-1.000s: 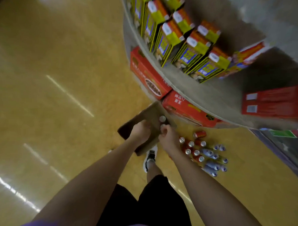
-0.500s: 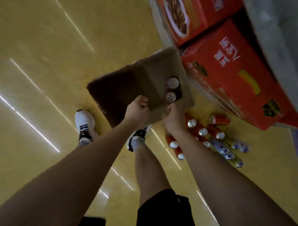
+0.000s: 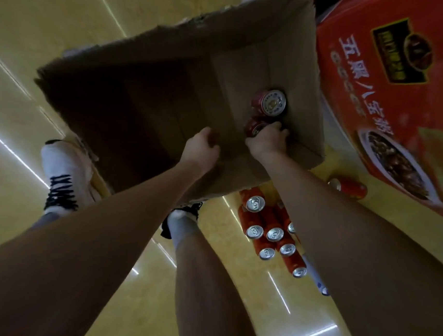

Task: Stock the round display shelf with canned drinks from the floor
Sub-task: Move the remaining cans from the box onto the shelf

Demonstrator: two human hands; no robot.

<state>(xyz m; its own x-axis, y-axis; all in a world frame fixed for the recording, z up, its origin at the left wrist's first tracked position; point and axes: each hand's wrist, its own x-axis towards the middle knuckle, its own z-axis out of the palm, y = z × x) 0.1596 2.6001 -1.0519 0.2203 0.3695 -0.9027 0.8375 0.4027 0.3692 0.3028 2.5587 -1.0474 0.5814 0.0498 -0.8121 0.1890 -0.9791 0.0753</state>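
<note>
A glossy yellow floor [image 3: 36, 61] fills most of the view, streaked with pale reflections of light. On it sits an open brown cardboard box [image 3: 142, 100] with a torn upper edge, its left half in deep shadow and its right end lit. Just to the right of the box stands a large red carton [image 3: 389, 111] printed with Chinese characters and a bowl of dark porridge. Below the box, both bare forearms reach forward over the person's legs, and a white sneaker [image 3: 62, 173] with black laces rests on the floor at the box's left corner. A cluster of red cans [image 3: 270, 231] lies on the floor just below the box's near right corner, silver tops facing up toward the camera, and one more red can [image 3: 349, 188] lies on its side between that cluster and the carton. Inside the box, near its right wall, are two dark red cans: the farther can [image 3: 271, 103] shows its round top, and the nearer can [image 3: 255, 126] touches it. The right hand [image 3: 267, 141] has its fingers curled round the nearer can. The left hand [image 3: 202, 148] grips the box's near wall, fingers curled over the edge.
</note>
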